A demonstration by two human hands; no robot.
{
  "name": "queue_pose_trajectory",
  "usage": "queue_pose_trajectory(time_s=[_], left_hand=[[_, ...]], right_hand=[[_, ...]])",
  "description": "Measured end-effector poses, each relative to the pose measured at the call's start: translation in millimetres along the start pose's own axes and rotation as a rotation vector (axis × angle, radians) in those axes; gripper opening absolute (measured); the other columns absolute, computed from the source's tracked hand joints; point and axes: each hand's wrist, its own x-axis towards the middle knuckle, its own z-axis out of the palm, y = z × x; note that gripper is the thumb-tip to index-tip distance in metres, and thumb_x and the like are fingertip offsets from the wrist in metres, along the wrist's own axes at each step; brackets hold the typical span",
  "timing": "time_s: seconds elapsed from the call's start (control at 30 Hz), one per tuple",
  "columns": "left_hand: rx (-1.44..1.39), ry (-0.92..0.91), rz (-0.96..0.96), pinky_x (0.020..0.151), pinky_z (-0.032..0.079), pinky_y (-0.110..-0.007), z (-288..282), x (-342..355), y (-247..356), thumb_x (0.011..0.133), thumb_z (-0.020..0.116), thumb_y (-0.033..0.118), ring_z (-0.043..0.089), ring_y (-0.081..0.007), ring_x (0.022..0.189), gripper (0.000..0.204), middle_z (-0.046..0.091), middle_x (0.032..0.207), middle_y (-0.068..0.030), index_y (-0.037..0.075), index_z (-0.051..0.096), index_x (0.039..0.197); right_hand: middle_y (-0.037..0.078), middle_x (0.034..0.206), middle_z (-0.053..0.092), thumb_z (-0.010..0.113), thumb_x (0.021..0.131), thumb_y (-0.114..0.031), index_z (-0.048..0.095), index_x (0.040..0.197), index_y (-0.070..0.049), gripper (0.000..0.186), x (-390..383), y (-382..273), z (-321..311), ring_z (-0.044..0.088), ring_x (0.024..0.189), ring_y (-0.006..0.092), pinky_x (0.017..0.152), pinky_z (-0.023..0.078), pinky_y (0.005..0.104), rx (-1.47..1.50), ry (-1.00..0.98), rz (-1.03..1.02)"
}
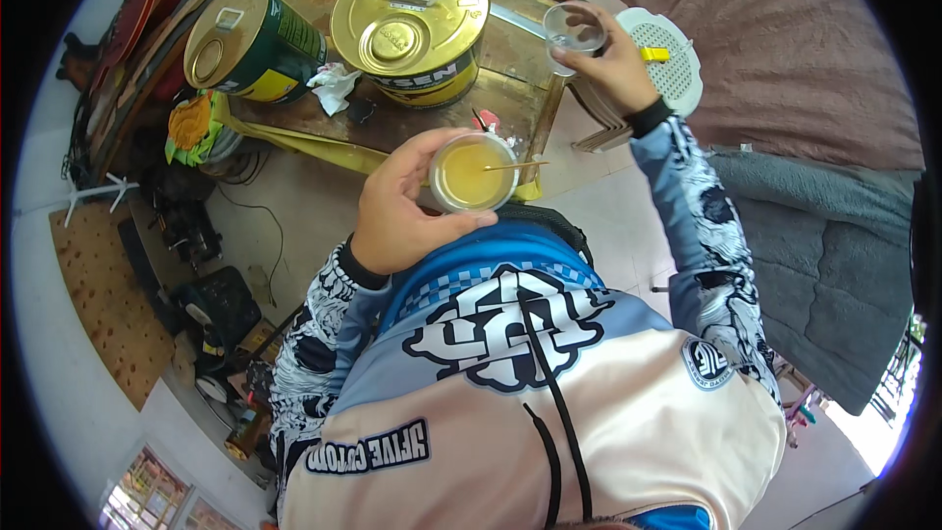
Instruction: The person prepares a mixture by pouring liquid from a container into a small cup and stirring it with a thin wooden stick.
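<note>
My left hand (400, 206) is closed round a clear plastic cup (453, 198) of yellowish liquid, held in front of my waist. A thin wooden stick (525, 165) leans over the cup's rim, one end in the liquid. Farther off to the right, my right hand (618, 64) grips a second clear cup (574, 31) by its side, over the right edge of the wooden table (520, 88); it looks to hold little or nothing. Past my left hand stands a large gold-lidded can (412, 15) on the table.
A smaller green can (257, 44) stands left of the big one, with a crumpled white tissue (335, 87) between them. A white perforated stool (677, 69) with a yellow object (654, 54) sits beyond my right wrist. Brown cloth (775, 49) covers the far right. Tools (216, 309) crowd the left floor.
</note>
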Motion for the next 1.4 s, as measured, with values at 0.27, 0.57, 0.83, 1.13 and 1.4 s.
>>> queue_pose_trajectory(time_s=[0.27, 0.57, 0.83, 1.13, 1.4], left_hand=[[-0.016, 0.347, -0.062, 0.113, 0.045, -0.038, 22.1, -35.2, -42.1, 0.072, 0.086, -0.006, 0.058, -0.0243, 0.130, 0.079, 0.060, 0.139, -0.0182, -0.005, 0.047, 0.141], [0.002, 0.391, -0.082, 0.113, 0.047, -0.039, 27.8, -38.7, -47.0, 0.075, 0.086, -0.005, 0.057, -0.0258, 0.131, 0.080, 0.056, 0.143, -0.0198, -0.006, 0.044, 0.143], [0.068, 0.151, -0.041, 0.114, 0.045, -0.038, 13.7, -3.1, -43.7, 0.074, 0.086, -0.006, 0.056, -0.0248, 0.133, 0.080, 0.057, 0.143, -0.0197, -0.006, 0.045, 0.143], [0.104, -0.218, -0.003, 0.113, 0.045, -0.038, 13.3, 50.8, -37.9, 0.072, 0.088, -0.003, 0.056, -0.0235, 0.132, 0.080, 0.058, 0.142, -0.0174, -0.005, 0.049, 0.141], [0.008, -0.360, 0.078, 0.100, 0.052, -0.036, 35.9, 71.3, -48.4, 0.069, 0.094, 0.018, 0.068, -0.0232, 0.113, 0.072, 0.070, 0.123, -0.0137, 0.002, 0.063, 0.132]], right_hand=[[0.014, 0.124, 0.065, 0.093, 0.071, -0.029, 0.060, 0.132, -0.002, 0.075, 21.9, 119.6, 68.6, 0.062, 0.117, 0.0257, 0.101, 0.050, 0.0373, 0.009, 0.105, 0.028], [0.019, 0.129, 0.060, 0.094, 0.069, -0.026, 0.047, 0.144, -0.003, 0.091, 12.5, 129.4, 60.7, 0.062, 0.116, 0.0303, 0.101, 0.050, 0.0406, -0.139, 0.116, -0.052], [0.005, 0.111, 0.064, 0.078, 0.088, -0.016, 0.059, 0.137, -0.003, 0.054, -103.9, -3.2, 16.9, 0.060, 0.094, 0.0150, 0.083, 0.048, 0.0282, 0.150, 0.022, 0.140], [0.010, 0.085, 0.070, 0.079, 0.086, -0.008, 0.074, 0.108, -0.002, 0.023, -125.5, -131.1, 41.8, 0.062, 0.073, 0.0228, 0.067, 0.050, 0.0325, -0.323, 0.216, -0.015], [0.010, 0.087, 0.072, 0.076, 0.087, -0.001, 0.073, 0.098, -0.001, 0.012, -148.7, -158.3, 47.1, 0.063, 0.070, 0.0209, 0.063, 0.049, 0.0307, -0.539, 0.214, -0.002]])
